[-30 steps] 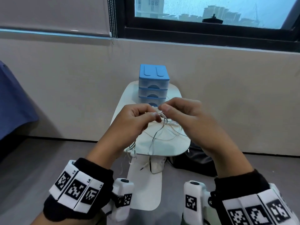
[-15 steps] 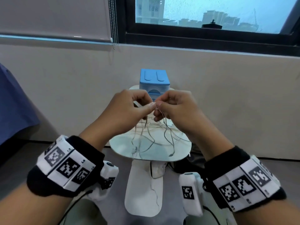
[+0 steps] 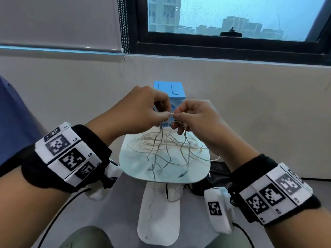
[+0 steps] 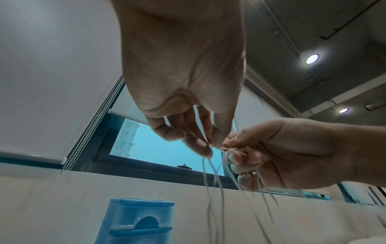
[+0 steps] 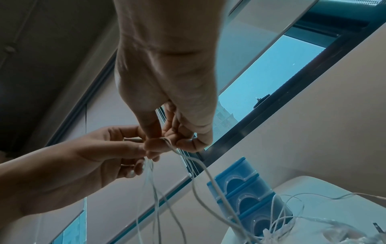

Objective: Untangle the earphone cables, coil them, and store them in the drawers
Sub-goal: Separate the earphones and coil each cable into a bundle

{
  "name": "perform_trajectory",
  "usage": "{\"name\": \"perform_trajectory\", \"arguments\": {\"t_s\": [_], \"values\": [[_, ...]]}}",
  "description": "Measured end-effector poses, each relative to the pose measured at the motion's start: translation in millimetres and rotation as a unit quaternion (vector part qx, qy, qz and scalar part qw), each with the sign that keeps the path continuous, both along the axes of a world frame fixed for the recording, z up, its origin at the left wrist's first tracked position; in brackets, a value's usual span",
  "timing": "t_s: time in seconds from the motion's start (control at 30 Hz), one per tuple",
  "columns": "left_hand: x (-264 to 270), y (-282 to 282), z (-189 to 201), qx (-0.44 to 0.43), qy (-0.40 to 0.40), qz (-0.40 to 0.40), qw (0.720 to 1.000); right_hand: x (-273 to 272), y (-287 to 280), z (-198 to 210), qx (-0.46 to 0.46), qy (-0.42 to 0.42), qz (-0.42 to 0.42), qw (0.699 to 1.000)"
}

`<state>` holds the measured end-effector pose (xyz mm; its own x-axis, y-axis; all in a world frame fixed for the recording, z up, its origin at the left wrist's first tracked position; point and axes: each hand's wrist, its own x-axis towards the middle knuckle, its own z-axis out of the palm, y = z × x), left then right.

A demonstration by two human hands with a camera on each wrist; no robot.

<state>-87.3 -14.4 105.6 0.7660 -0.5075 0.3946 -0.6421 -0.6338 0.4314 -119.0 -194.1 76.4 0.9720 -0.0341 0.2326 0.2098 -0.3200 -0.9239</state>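
A person's left hand and right hand meet above a small white worktop, each pinching between thumb and fingertips the same knot in a bundle of thin white earphone cables; the right hand's lower fingers also curl around a loop. From the knot, several strands hang down into a loose tangle spread across the worktop, with earbuds and a plug lying near its front and right edges and one strand trailing over the front lip toward the floor. A blue set of drawers stands at the far end of the worktop, all drawers apparently closed. The cables look light, limp and springy, likely to slip and re-snarl, and probably fragile at the earbud and plug joints; picking at the knot itself, fingertip to fingertip, seems safer than tugging on the free ends. Untangling appears barely begun; no coil is formed yet.
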Motion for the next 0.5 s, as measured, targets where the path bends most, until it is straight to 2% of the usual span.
{"name": "perform_trajectory", "arguments": {"t_s": [0.17, 0.37, 0.5], "values": [[1.5, 3.2, -0.3, -0.023, -0.012, -0.036, 0.999, -2.3, -5.1, 3.7, 0.033, -0.007, 0.039, 0.999], [3.9, 8.9, -0.5, -0.014, -0.011, -0.036, 0.999, 0.6, -4.1, -1.1, 0.05, 0.003, 0.047, 0.998], [3.0, 10.1, -3.7, -0.006, -0.059, -0.048, 0.997, 1.1, -3.4, -2.8, 0.074, -0.002, 0.053, 0.996]]}}
